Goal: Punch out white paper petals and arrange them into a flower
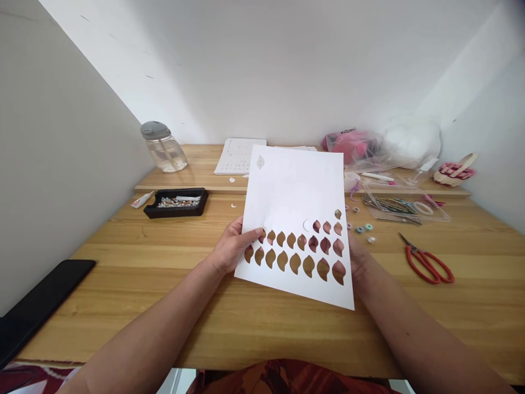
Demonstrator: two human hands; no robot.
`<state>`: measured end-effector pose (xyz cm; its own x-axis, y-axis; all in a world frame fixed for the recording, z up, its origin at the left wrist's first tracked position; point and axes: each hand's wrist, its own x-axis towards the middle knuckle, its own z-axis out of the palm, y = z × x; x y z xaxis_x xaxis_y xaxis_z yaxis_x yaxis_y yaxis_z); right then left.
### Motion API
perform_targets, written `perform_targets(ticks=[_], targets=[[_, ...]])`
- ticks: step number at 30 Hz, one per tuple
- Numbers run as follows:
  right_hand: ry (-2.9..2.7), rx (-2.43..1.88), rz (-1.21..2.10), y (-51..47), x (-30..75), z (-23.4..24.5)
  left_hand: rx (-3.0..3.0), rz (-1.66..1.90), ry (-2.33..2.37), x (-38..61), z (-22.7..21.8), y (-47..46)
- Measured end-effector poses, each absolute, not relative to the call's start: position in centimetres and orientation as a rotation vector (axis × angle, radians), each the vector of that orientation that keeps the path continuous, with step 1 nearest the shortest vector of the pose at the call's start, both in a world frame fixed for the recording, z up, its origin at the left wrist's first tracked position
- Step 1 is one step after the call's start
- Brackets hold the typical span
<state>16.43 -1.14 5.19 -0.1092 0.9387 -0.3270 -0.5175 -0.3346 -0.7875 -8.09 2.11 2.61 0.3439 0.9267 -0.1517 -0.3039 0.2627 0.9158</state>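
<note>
A white sheet of card (293,186) is held up above the wooden table, punched with rows of leaf-shaped holes across its lower part. My left hand (232,246) grips its left edge, thumb on the front and fingers behind. Behind the right edge is my right hand (359,260); its fingers are mostly hidden, though skin shows through several right-hand holes. One small leaf cut-out (306,225) stands partly lifted in the sheet. A printed leaf outline (260,162) marks the top left corner.
Red-handled scissors (426,260) lie on the right, below a clear tray (443,210) of tools. At left are a black tray (176,212) of beads, a glue tube (141,200), a water bottle (165,150) and a black flat object (49,298). A small basket (453,172) stands back right.
</note>
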Motion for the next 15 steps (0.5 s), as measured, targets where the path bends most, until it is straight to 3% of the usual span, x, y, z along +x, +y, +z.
perform_targets(ticks=[15], targets=[[-0.511,-1.014,1.868,-2.2,15.9,5.7,0.938,0.964,0.805,-7.9,2.5,1.9]])
